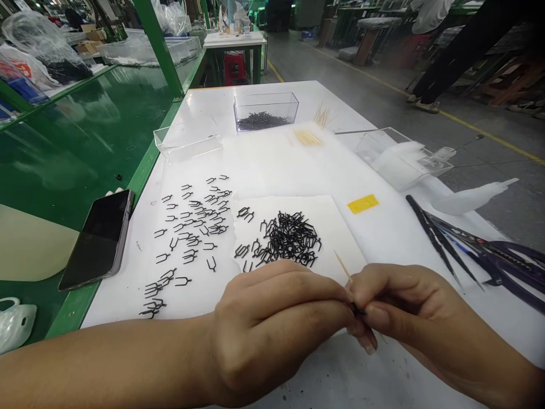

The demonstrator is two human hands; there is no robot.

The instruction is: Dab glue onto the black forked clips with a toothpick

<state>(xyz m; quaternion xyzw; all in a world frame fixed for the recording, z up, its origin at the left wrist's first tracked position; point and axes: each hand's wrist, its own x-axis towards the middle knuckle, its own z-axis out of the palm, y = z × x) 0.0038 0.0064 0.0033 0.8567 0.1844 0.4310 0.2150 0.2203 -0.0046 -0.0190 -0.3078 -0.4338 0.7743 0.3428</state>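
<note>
My left hand (276,326) and my right hand (404,307) meet fingertip to fingertip at the front of the white table. Both are closed. A thin wooden toothpick (342,264) slants up past my right index finger, pinched by my right hand. Between the fingertips, mostly hidden, sits a small black part (356,310), which my left fingers grip. Just beyond lies a heap of black two-pronged forked parts (292,240) on a white paper sheet (336,224). More forked pieces (193,221) are spread on the table to the left.
A phone (100,238) lies at the left edge. Clear boxes (266,108) stand at the back, one holding black parts. Toothpicks (307,137) and a yellow strip (363,204) lie beyond the paper. Tweezers (434,238), scissors (511,261) and a white bottle (472,197) are right.
</note>
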